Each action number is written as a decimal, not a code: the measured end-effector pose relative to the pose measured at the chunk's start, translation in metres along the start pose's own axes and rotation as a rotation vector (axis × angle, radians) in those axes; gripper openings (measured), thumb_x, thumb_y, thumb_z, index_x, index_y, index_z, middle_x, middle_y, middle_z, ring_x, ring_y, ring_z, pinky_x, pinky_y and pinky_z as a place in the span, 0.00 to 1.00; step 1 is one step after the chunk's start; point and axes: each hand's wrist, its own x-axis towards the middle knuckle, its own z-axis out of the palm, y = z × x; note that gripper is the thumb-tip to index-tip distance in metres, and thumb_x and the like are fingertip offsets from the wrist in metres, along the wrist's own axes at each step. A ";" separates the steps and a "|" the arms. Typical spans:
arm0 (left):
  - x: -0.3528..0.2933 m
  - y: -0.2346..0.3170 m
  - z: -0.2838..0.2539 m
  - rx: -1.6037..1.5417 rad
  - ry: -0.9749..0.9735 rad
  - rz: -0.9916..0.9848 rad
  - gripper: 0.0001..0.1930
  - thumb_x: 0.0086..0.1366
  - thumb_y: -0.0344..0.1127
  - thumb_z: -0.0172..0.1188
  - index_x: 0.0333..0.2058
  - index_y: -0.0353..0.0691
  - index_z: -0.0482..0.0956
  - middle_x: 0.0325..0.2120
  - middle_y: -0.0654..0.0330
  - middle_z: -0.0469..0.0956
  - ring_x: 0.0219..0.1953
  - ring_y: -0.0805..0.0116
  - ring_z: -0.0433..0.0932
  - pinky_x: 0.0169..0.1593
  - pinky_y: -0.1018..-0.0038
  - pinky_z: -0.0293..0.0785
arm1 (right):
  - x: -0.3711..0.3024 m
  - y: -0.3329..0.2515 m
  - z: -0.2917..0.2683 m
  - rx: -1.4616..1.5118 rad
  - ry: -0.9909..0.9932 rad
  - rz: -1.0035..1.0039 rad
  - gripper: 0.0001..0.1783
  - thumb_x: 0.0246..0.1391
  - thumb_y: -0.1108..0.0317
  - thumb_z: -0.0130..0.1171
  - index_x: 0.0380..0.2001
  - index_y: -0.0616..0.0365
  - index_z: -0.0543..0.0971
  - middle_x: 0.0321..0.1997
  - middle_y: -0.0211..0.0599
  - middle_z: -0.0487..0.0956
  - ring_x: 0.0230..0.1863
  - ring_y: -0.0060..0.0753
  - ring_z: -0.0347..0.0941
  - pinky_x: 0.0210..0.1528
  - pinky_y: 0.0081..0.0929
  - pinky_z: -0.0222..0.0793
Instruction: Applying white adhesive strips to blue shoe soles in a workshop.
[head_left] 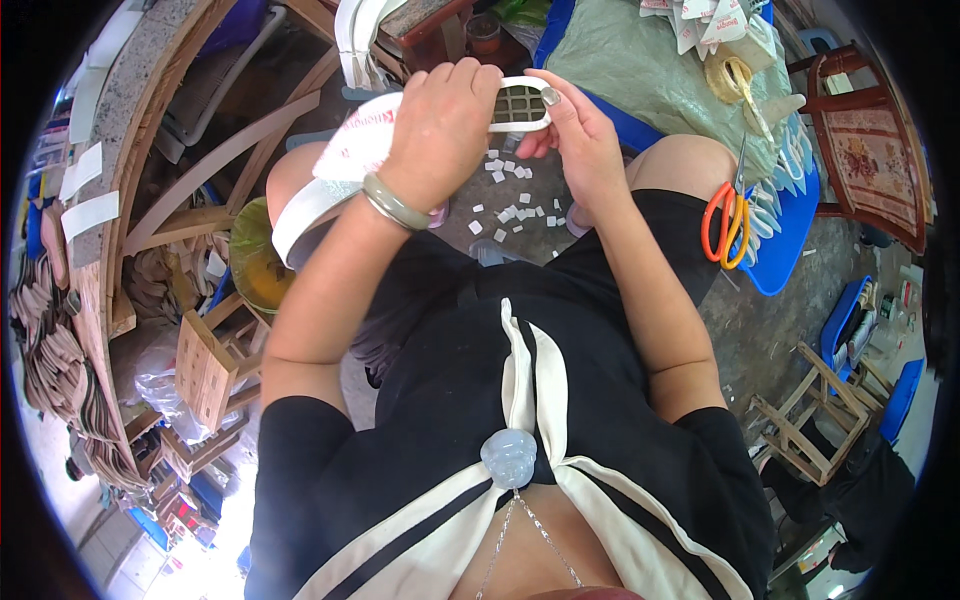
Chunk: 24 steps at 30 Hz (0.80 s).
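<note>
My left hand is closed over a white, round-ended piece with a grid inside its rim, which looks like part of a shoe sole. At its far end, the thumb and fingers of my right hand pinch the rim. A white sheet with red print sticks out to the left from under my left hand. Below it, a white curved band hangs beside my left wrist. How these join is hidden by my hand. Scissors with orange and yellow handles lie by my right thigh, touched by neither hand.
Small white scraps litter the floor between my feet. White curved strips hang ahead at left. A green sack and a tape roll lie ahead at right, near a blue tray. A yellowish bucket stands at left.
</note>
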 end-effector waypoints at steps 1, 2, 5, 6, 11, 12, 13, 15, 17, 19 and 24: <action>-0.001 0.005 0.005 0.002 0.002 0.004 0.23 0.41 0.25 0.64 0.40 0.40 0.70 0.32 0.58 0.71 0.36 0.59 0.73 0.39 0.66 0.67 | 0.000 0.003 0.001 0.001 0.001 -0.004 0.19 0.67 0.63 0.40 0.53 0.61 0.72 0.29 0.30 0.77 0.22 0.15 0.71 0.24 0.13 0.63; -0.002 0.012 0.011 -0.007 0.018 -0.065 0.24 0.41 0.25 0.65 0.41 0.40 0.70 0.32 0.57 0.71 0.36 0.58 0.73 0.39 0.65 0.67 | 0.000 0.006 0.002 -0.107 0.070 -0.065 0.17 0.66 0.65 0.41 0.52 0.60 0.72 0.28 0.29 0.76 0.22 0.16 0.72 0.24 0.14 0.64; -0.005 0.025 0.023 -0.177 0.000 -0.158 0.30 0.42 0.34 0.70 0.45 0.36 0.68 0.34 0.52 0.70 0.38 0.53 0.72 0.41 0.63 0.69 | 0.006 0.006 0.000 -0.312 0.203 -0.117 0.14 0.64 0.69 0.44 0.48 0.57 0.75 0.28 0.33 0.78 0.24 0.23 0.75 0.28 0.19 0.67; -0.004 0.026 0.019 -0.387 -0.049 -0.167 0.33 0.43 0.37 0.71 0.47 0.34 0.66 0.36 0.50 0.70 0.41 0.52 0.72 0.44 0.63 0.69 | 0.013 0.008 -0.003 -0.454 0.251 -0.311 0.13 0.63 0.70 0.45 0.46 0.56 0.76 0.29 0.35 0.79 0.25 0.27 0.76 0.30 0.22 0.68; 0.016 0.005 0.002 -1.093 -0.361 -0.367 0.19 0.67 0.48 0.51 0.39 0.32 0.71 0.30 0.49 0.74 0.33 0.53 0.74 0.40 0.66 0.70 | 0.016 -0.014 -0.014 -0.631 0.163 -0.444 0.10 0.61 0.71 0.47 0.40 0.57 0.77 0.31 0.43 0.79 0.32 0.40 0.78 0.35 0.27 0.70; 0.020 0.008 0.005 -1.061 -0.271 -0.341 0.18 0.69 0.46 0.47 0.37 0.33 0.70 0.28 0.49 0.74 0.31 0.53 0.74 0.39 0.66 0.69 | 0.017 -0.018 -0.012 -0.630 0.117 -0.571 0.09 0.60 0.71 0.48 0.39 0.57 0.77 0.31 0.44 0.79 0.32 0.41 0.78 0.35 0.27 0.70; 0.022 0.013 0.010 -1.024 -0.174 -0.311 0.17 0.72 0.44 0.42 0.35 0.34 0.70 0.26 0.49 0.73 0.30 0.54 0.74 0.38 0.65 0.69 | 0.020 -0.020 -0.011 -0.646 0.138 -0.577 0.09 0.60 0.71 0.48 0.38 0.58 0.77 0.30 0.43 0.79 0.32 0.41 0.78 0.35 0.27 0.70; 0.020 0.015 0.019 -0.969 -0.072 -0.293 0.15 0.71 0.42 0.42 0.36 0.34 0.70 0.26 0.48 0.72 0.30 0.53 0.73 0.37 0.65 0.69 | 0.024 -0.024 -0.009 -0.576 0.155 -0.573 0.08 0.60 0.71 0.48 0.38 0.58 0.78 0.30 0.42 0.79 0.31 0.39 0.78 0.35 0.27 0.70; 0.018 0.024 0.013 -1.071 -0.020 -0.361 0.15 0.71 0.41 0.43 0.37 0.34 0.71 0.26 0.49 0.73 0.30 0.55 0.73 0.37 0.66 0.69 | 0.022 -0.030 -0.008 -0.504 0.173 -0.386 0.08 0.60 0.70 0.51 0.37 0.59 0.77 0.29 0.34 0.79 0.29 0.21 0.74 0.35 0.19 0.69; 0.011 0.032 0.007 -1.136 -0.069 -0.445 0.15 0.70 0.41 0.44 0.38 0.34 0.71 0.26 0.50 0.73 0.30 0.58 0.73 0.38 0.67 0.69 | 0.028 -0.030 -0.009 -0.393 0.189 -0.416 0.08 0.61 0.68 0.51 0.36 0.60 0.77 0.29 0.31 0.78 0.29 0.15 0.70 0.34 0.16 0.66; -0.044 0.038 0.024 -1.228 -0.203 -0.473 0.15 0.71 0.41 0.44 0.44 0.36 0.73 0.30 0.59 0.75 0.32 0.68 0.74 0.39 0.72 0.70 | 0.052 -0.031 -0.029 -0.274 0.247 -0.436 0.08 0.61 0.68 0.52 0.37 0.61 0.76 0.30 0.24 0.77 0.31 0.12 0.67 0.34 0.15 0.65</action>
